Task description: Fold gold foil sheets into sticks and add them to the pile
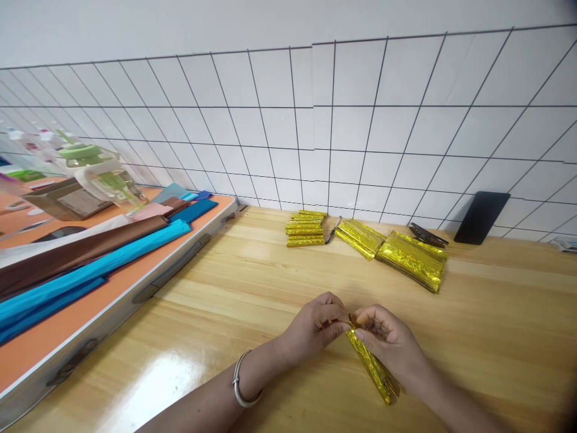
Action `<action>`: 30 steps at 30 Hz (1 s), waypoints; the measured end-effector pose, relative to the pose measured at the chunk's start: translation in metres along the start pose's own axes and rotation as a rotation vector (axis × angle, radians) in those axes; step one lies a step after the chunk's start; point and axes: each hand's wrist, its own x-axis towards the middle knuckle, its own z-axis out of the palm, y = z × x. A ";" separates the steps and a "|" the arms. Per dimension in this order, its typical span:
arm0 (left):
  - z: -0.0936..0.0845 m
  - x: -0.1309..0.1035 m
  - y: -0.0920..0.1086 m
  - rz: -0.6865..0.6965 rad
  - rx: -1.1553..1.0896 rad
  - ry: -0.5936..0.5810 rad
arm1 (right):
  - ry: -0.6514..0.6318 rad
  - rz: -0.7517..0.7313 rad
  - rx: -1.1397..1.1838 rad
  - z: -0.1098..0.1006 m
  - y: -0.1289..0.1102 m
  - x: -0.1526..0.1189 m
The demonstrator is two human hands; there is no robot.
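White wall panel with black grid lines (252,126) across the top of frame; its lower edge closes off the back. Pale wooden tabletop (216,282) fills centre and right, with a broad run of wood grain left of the hands and more at lower right. Orange-topped surface with a grey-white rim (135,269), left; rim runs diagonally, bounding the wood on that side. On it, long folded cloth strips, brown (90,249) and bright blue (108,260), plus clear jug with green lid (103,177) and brown cardboard box (67,201), upper left.

Left hand (315,325) and right hand (387,340), lower centre-right, near each other. Left pinches the upper end of a narrow folded shiny gold foil strip (369,361); right grips it just beside, thumb on the foil. Strip slants toward bottom right, lower end free.

Beyond the hands, strip of wood, then flat stack of gold foil sheets (415,258). Black rectangular slab (482,218) leans on wall, right. Row of slim gold foil bundles (305,231), centre. Dark toothed clip (428,236) behind stack. Silver bangle (243,379), left wrist. Thin dark pen (333,230) beside bundles.
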 end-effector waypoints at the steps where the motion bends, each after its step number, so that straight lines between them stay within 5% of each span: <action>1: 0.000 0.000 0.000 0.002 0.006 -0.002 | 0.001 -0.004 -0.009 0.000 -0.001 0.000; 30: 0.008 0.001 -0.005 -0.076 -0.040 0.096 | 0.035 -0.022 -0.061 0.004 0.005 -0.002</action>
